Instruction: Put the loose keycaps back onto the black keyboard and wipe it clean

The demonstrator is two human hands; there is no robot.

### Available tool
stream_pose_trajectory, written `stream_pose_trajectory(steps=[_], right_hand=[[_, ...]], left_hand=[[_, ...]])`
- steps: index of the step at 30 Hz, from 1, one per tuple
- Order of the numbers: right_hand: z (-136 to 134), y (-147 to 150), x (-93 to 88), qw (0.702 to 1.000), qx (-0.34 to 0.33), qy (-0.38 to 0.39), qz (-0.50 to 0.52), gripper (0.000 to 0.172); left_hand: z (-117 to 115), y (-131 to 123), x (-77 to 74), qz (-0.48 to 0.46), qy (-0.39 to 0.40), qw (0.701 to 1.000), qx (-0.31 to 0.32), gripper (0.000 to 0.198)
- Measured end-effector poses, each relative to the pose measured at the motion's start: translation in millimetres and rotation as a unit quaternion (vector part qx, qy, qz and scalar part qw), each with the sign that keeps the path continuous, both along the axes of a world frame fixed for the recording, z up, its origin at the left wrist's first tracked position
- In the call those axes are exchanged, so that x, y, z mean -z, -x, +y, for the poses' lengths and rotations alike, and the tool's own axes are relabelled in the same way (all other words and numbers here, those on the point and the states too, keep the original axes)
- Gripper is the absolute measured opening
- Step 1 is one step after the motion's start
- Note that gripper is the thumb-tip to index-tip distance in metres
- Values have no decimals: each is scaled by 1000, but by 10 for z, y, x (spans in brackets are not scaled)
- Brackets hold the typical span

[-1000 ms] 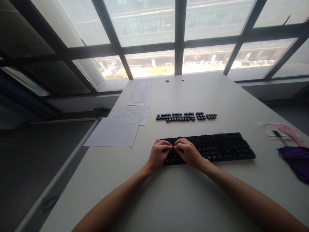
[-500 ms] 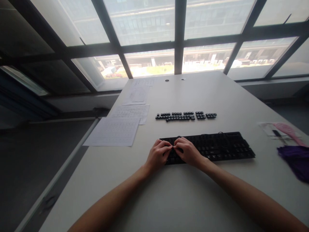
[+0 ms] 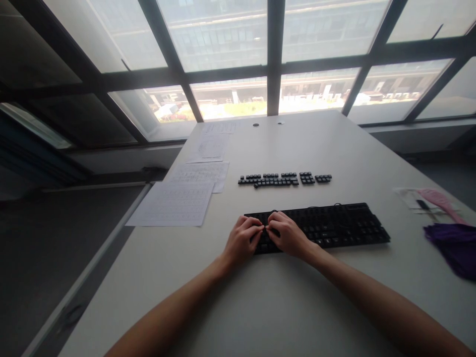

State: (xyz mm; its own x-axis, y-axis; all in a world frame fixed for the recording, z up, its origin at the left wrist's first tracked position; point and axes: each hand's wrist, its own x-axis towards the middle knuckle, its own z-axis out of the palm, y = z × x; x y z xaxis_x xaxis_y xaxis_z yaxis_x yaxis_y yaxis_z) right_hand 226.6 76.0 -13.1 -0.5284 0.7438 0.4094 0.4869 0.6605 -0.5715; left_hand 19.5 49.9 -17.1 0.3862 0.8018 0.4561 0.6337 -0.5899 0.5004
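Observation:
A black keyboard (image 3: pixel 334 228) lies across the white table (image 3: pixel 305 307) in front of me. Both of my hands rest on its left end, fingertips meeting. My left hand (image 3: pixel 241 243) has its fingers curled and pinched toward the keys. My right hand (image 3: pixel 288 235) is curled the same way, its fingertips pressed against those of the left. What the fingers pinch is too small to see. Farther back, rows of loose black keycaps (image 3: pixel 284 179) lie in a line on the table.
Several printed sheets (image 3: pixel 173 203) lie at the table's left side, more papers (image 3: pixel 210 146) behind them. At the right edge are a purple cloth (image 3: pixel 451 245) and a pink brush (image 3: pixel 441 201) on a packet. Large windows stand beyond the table's far edge.
Both hands stay pinched together on the keyboard's left end. The view has shifted very slightly.

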Motion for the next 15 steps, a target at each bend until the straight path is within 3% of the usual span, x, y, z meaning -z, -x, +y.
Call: stream_pose_trajectory(steps=[6, 11, 15], right_hand=[[0, -21, -24, 997, 15, 27, 72, 14], [127, -56, -183, 989, 89, 43, 108, 15], [374, -70, -280, 988, 122, 41, 90, 14]], left_hand=[[137, 48, -51, -62, 39, 996, -41, 15], [742, 120, -93, -62, 54, 984, -156, 15], [1243, 70, -74, -12, 42, 977, -208, 17]])
